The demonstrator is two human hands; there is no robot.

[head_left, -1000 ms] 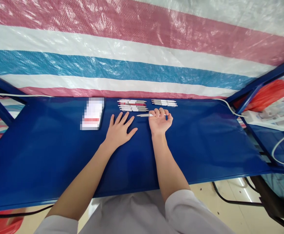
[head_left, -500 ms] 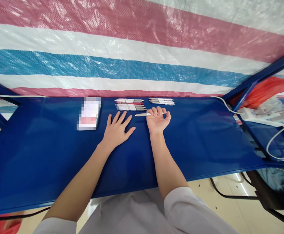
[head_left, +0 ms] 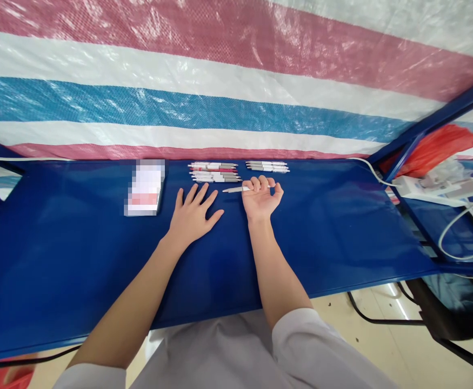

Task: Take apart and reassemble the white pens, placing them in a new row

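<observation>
My left hand point(head_left: 191, 215) lies palm down on the blue table point(head_left: 333, 232), fingers spread, holding nothing. To its right, my right hand point(head_left: 261, 200) is turned palm up with its fingers curled over a white and grey pen point(head_left: 234, 189). The pen lies sideways, its grey tip pointing left toward my left hand; part of its barrel is hidden by the fingers. Just beyond my left hand lies a group of several pens point(head_left: 215, 173), white and grey with a red one among them. A smaller group of white and grey pens point(head_left: 267, 166) sits beyond my right hand.
A pixelated flat box-like object point(head_left: 145, 187) rests left of my left hand. Behind the table hangs a striped plastic sheet point(head_left: 220, 113). At the right are a red plastic bag point(head_left: 434, 148), a white power strip point(head_left: 426, 192) and looping white cables. Blue metal posts flank the table.
The whole view has shifted slightly, so things appear a little farther left and up. Both hands keep their pose, and the pen remains in my right hand.
</observation>
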